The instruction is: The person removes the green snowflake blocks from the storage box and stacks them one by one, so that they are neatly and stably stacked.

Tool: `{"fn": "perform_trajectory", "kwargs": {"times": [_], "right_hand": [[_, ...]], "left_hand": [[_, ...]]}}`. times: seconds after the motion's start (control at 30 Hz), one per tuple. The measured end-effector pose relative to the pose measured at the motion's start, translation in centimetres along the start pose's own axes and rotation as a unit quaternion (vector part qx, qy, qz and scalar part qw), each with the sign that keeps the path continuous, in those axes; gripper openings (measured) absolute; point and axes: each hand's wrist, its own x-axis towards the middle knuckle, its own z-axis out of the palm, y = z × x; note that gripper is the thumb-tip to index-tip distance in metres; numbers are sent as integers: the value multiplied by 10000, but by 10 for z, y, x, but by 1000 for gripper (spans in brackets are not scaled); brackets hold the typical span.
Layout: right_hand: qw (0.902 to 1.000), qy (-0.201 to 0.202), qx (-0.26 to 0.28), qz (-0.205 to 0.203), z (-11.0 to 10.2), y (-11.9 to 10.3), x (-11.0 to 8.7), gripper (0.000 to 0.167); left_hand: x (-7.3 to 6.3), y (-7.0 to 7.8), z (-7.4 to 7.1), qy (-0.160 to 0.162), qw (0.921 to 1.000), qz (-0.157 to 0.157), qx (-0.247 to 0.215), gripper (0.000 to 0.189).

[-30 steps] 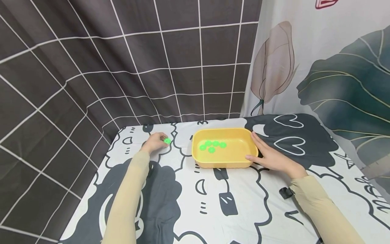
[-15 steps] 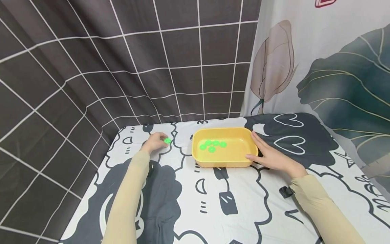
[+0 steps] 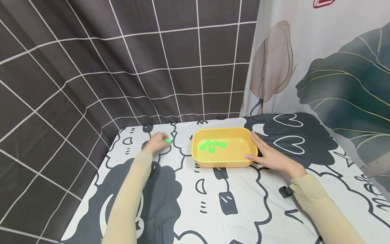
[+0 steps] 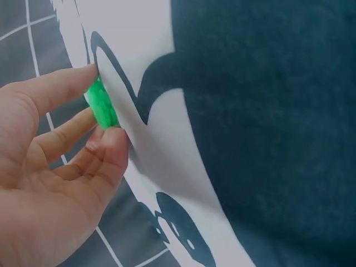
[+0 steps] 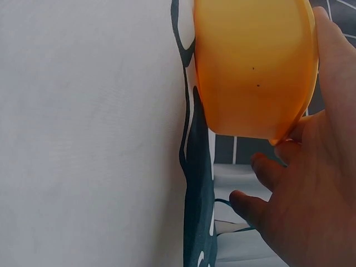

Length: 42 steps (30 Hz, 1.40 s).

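Note:
My left hand is at the far left of the cloth-covered surface. Its thumb and fingertips pinch a small green disc, which stands on edge against the cloth in the left wrist view. To the right is a yellow rectangular basin. Several similar green discs lie in its left half. My right hand touches the basin's right end with fingers spread and fairly straight, the thumb near the front corner. The right wrist view has the basin's outer wall beside that hand.
A black-and-white patterned cloth covers the surface. Behind it and on the left hangs a dark curtain with white grid lines. A pale leaf-print curtain hangs at the back right. A small black object is by the right sleeve.
My left hand has shifted very slightly right and turned a little, so less of the green disc shows. The basin, its discs and my right hand stay in place.

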Motion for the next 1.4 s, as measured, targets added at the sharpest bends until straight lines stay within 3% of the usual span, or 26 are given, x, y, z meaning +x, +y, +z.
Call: {"fn": "perform_trajectory", "kwargs": {"times": [0.47, 0.8, 1.13, 1.4], "right_hand": [[10000, 37, 4, -73, -1, -3, -1, 101], [10000, 6, -2, -86, -2, -3, -2, 100], [10000, 1, 3, -92, -2, -4, -2, 99], [9999, 42, 21, -90, 0, -3, -2, 99]], "left_hand": [[1, 6, 2, -9, 9996, 47, 285, 39], [2, 6, 3, 39, 9989, 347, 317, 28], [3, 9, 3, 69, 9993, 142, 336, 25], [2, 8, 4, 39, 9988, 193, 438, 27]]}}
